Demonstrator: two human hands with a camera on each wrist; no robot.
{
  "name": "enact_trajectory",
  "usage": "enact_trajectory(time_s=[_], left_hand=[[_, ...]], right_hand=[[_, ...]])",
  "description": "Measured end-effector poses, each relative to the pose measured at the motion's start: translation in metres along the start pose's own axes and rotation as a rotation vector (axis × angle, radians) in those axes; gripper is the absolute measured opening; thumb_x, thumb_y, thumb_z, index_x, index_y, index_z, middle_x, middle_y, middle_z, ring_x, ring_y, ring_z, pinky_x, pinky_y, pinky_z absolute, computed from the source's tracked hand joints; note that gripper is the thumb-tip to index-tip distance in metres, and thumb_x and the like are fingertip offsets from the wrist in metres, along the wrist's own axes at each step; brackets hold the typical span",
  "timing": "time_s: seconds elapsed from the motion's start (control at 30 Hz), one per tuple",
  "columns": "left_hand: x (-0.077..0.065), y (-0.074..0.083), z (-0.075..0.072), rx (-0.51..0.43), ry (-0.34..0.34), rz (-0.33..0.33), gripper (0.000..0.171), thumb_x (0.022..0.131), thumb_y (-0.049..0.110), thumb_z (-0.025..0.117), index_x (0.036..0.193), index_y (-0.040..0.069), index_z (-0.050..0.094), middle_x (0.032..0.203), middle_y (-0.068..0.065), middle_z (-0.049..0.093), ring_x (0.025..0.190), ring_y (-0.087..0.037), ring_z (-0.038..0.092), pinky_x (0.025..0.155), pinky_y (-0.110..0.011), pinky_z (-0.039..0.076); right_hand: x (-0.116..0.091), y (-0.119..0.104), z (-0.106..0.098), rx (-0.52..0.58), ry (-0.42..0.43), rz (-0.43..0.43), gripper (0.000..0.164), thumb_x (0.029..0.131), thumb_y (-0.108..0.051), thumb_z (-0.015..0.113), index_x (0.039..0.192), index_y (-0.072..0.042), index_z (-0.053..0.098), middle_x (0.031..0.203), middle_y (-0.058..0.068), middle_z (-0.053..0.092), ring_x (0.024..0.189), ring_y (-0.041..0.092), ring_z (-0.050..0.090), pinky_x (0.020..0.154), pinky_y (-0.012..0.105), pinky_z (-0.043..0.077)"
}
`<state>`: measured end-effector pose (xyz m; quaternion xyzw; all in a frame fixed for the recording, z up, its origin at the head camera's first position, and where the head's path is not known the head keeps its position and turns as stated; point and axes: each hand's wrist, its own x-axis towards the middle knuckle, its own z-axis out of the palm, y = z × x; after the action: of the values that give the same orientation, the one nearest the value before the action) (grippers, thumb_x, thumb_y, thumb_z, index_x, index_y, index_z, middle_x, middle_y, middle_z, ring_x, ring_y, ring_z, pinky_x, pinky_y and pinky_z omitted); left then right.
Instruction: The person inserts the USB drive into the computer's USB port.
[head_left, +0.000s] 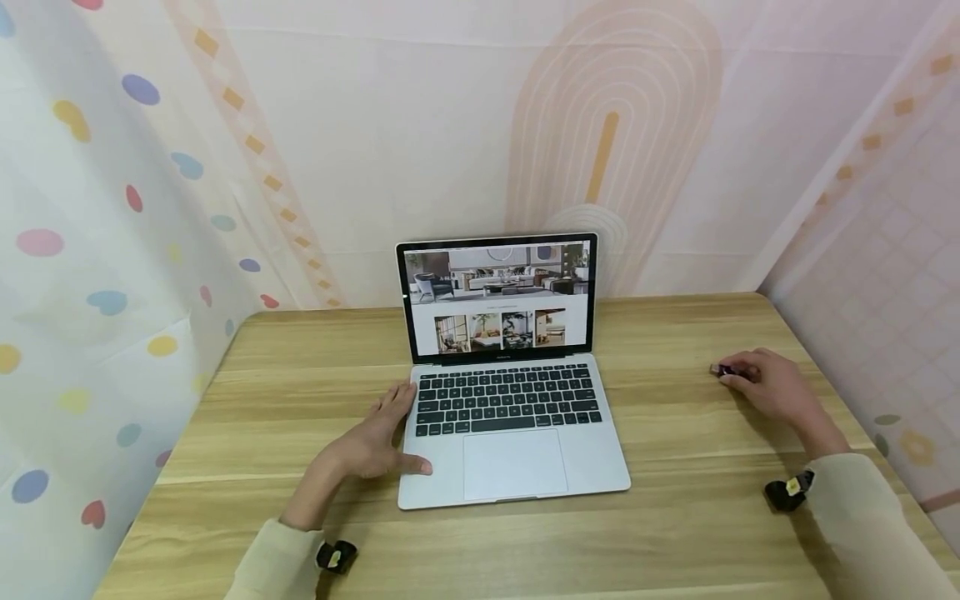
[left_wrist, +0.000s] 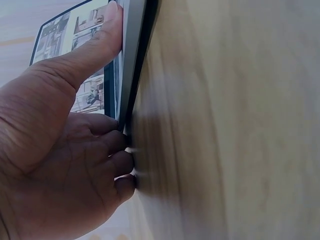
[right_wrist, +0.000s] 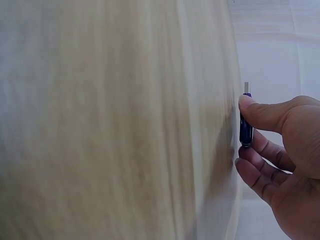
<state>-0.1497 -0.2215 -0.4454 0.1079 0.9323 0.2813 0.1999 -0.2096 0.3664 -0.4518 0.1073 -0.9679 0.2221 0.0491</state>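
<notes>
Right hand [head_left: 772, 387]: I see it pinching a USB stick [right_wrist: 246, 131] over the right side of the table [head_left: 690, 517].
Left hand [head_left: 371, 442]: fingers along the left edge of the laptop [head_left: 513, 462], thumb on top.
Laptop: unfolded mid-table, lit.
Curtain [head_left: 390, 150]: patterned, behind.

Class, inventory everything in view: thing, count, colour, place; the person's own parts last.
Table: 1, tan wood grain, across the foreground
Laptop: 1, silver and black, open on the table
Laptop screen: 1, black border, facing the person
USB stick: 1, dark and silvery, right of the laptop
Printed fabric: count unclear, pale with coloured shapes, behind and beside the table
Sleeves: 2, cream, lower left and right of head view
Wrist devices: 2, black, one beside each sleeve
Left hand: 1, bare, on the laptop's left side
Right hand: 1, bare, holding the USB stick
</notes>
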Motion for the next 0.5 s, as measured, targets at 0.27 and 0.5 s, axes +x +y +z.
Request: enact_trajectory(time_s=[0.27, 0.5], left_hand=[[0.001, 0.000, -0.001, 0.016, -0.009, -0.006, 0.133, 0.073, 0.047, 0.090, 0.165, 0.004, 0.004, 0.173, -0.018, 0.000, 0.160, -0.042, -0.005, 0.129, -0.063, 0.004], [0.001, 0.000, -0.001, 0.018, -0.010, -0.001, 0.133, 0.073, 0.047, 0.090, 0.165, 0.005, 0.004, 0.173, -0.018, 0.000, 0.160, -0.042, -0.005, 0.129, -0.062, 0.004]], right_hand=[[0.000, -0.005, 0.003, -0.007, 0.038, -0.020, 0.021, 0.095, -0.016, 0.074, 0.111, -0.003, 0.076, 0.103, 0.019, 0.069, 0.085, 0.024, 0.060, 0.074, 0.038, 0.047], [0.001, -0.011, 0.004, 0.002, 0.072, -0.044, 0.021, 0.092, -0.015, 0.077, 0.110, -0.004, 0.077, 0.096, 0.013, 0.070, 0.082, 0.021, 0.060, 0.071, 0.035, 0.046]])
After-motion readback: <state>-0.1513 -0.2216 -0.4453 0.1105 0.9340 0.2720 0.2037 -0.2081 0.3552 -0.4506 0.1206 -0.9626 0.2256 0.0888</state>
